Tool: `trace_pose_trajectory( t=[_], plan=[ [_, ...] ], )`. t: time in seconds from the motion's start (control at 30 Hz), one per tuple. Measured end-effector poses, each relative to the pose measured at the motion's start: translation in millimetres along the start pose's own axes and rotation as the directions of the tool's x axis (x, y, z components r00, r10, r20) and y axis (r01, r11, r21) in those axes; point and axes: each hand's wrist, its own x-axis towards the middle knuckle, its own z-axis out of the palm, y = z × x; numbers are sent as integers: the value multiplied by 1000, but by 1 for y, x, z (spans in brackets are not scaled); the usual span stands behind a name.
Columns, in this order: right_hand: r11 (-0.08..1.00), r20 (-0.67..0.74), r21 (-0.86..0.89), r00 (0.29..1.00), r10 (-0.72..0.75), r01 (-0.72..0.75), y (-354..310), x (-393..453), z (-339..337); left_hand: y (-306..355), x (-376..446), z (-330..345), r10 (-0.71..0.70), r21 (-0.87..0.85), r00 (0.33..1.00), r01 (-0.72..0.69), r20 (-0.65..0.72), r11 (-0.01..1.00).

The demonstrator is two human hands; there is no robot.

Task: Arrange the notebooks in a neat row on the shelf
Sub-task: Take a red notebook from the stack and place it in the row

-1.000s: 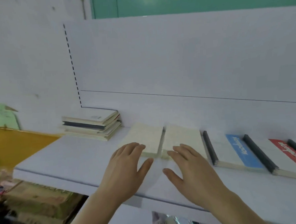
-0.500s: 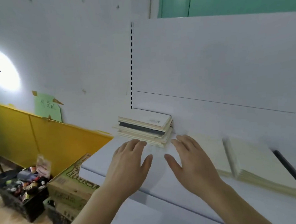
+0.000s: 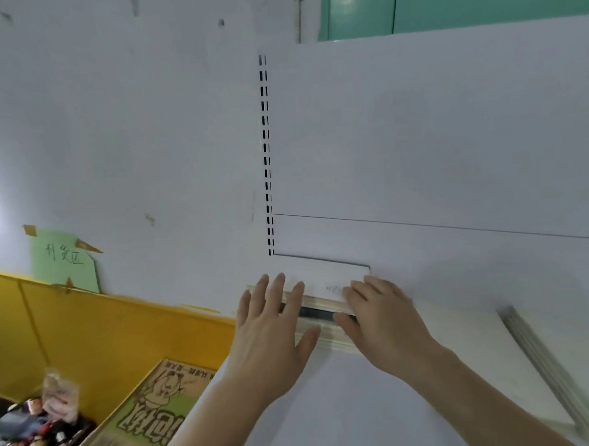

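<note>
Both hands are at the stack. Nearest, the left hand (image 3: 271, 329) has its fingers straight and spread, fingertips over the stack's (image 3: 324, 299) left end, holding nothing. The right hand (image 3: 380, 317) mirrors it, fingers extended and loose, lying over the right end; whether the thumb has hooked under an edge I cannot tell.

The stack lies flat on the shelf (image 3: 364, 406), at about 12 o'clock from the hands, hard against the back panel. Its long axis runs roughly 9 to 3 o'clock, page edges facing us.

My read: the pick-up is on. Best to pinch only the top notebook at both ends and lift it level, so the ones beneath don't skew.

Off at 4 o'clock, a notebook (image 3: 491, 366) already lies flat, long axis running away from us.
</note>
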Motion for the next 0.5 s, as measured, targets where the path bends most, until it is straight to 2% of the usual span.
trace_pose_trajectory(
  t=[0.07, 0.13, 0.23, 0.3, 0.37, 0.43, 0.5],
  plan=[
    [1000, 5, -29, 1000, -12, 12, -2, 6, -3, -11, 10, 6, 18, -17, 1000, -18, 13, 1000],
    [997, 58, -66, 997, 46, -42, -8, 9, -14, -22, 16, 12, 60, -63, 998, -60, 7, 996],
    [980, 27, -137, 988, 150, -145, -19, 5, -31, -32, 18, 10, 106, -197, 985, -133, -139, 971],
    [970, -98, -130, 976, 193, -205, -26, 1, -45, -33, 19, -2, 98, -314, 946, -199, -310, 928],
    [962, -278, -38, 928, 249, -270, -34, -4, -60, -31, 15, -16, 84, -386, 900, -266, -428, 883],
    [937, -376, 69, 861, 343, -343, -47, -10, -71, -28, 9, -28, 47, -479, 920, -245, -388, 843],
    [897, -412, 203, 796, 443, -393, -62, -18, -76, -24, 4, -34, -41, -632, 973, -115, -227, 766]
  ],
)
